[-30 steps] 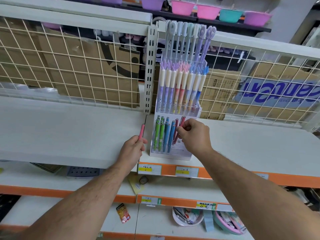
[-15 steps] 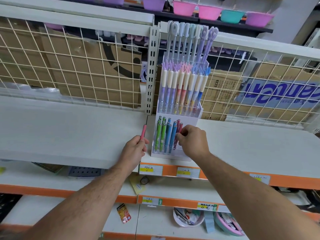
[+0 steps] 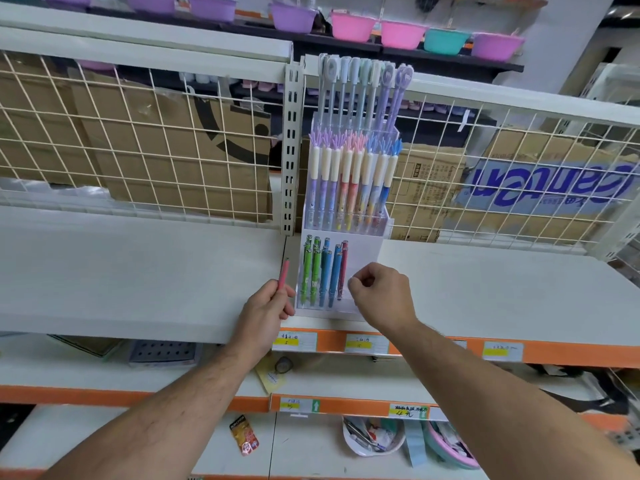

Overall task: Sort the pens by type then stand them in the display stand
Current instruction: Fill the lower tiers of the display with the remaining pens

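Observation:
A clear tiered display stand (image 3: 367, 258) sits on the white shelf (image 3: 138, 271). Its front tier holds green pens (image 3: 310, 271), blue pens (image 3: 329, 271) and red pens (image 3: 343, 268). The middle tier holds pastel pens with cream caps (image 3: 349, 181). The back tier holds tall slim pens (image 3: 360, 91). My left hand (image 3: 266, 315) grips one pink-red pen (image 3: 283, 274) upright just left of the stand. My right hand (image 3: 381, 294) hovers in front of the stand's lower right, fingers curled, holding nothing I can see.
A wire mesh back (image 3: 138, 140) with cardboard boxes (image 3: 166, 147) behind it lines the shelf. Coloured basins (image 3: 401, 34) sit on a high shelf. Lower shelves carry orange price strips (image 3: 346, 342), a small packet (image 3: 244, 434) and bowls of clutter (image 3: 374, 436).
My right hand has let go of the red pen, which now stands in the front tier, and has drawn back down and to the right. My left hand keeps its pen.

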A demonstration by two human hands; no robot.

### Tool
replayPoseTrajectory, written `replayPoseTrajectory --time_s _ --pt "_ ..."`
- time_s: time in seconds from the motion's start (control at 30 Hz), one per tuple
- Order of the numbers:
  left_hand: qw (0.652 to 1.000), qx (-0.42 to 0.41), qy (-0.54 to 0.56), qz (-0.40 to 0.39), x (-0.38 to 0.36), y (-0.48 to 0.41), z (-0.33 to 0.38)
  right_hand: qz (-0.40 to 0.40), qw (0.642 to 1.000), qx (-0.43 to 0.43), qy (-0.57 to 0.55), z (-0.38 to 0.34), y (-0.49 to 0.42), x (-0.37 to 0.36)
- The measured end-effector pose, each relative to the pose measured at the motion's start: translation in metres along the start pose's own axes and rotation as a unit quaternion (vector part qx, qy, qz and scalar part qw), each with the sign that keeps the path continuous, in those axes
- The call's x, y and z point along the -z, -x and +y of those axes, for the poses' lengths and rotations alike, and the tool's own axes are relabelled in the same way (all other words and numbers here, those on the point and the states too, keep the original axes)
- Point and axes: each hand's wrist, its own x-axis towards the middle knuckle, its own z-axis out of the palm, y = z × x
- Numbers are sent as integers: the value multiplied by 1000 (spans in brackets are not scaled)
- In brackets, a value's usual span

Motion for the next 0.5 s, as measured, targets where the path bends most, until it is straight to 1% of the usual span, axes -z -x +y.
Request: replayPoseTrajectory --time_s 0.07,0.13,0.3,0.4,0.5 --pt "1000 -12 -3 -8 -6 11 0 -16 1000 9 -23 -2 8 1" --pt "999 -22 -2 -23 -13 20 4 -44 996 18 -71 -8 16 1" --pt "997 -37 -6 -68 -26 28 16 -107 980 41 -164 -25 30 -2" --pt "995 -45 2 -88 -30 32 22 -109 978 60 -170 -30 33 -4" --pt "995 -45 -20 -92 -33 32 24 -99 979 68 -163 -30 33 -5"
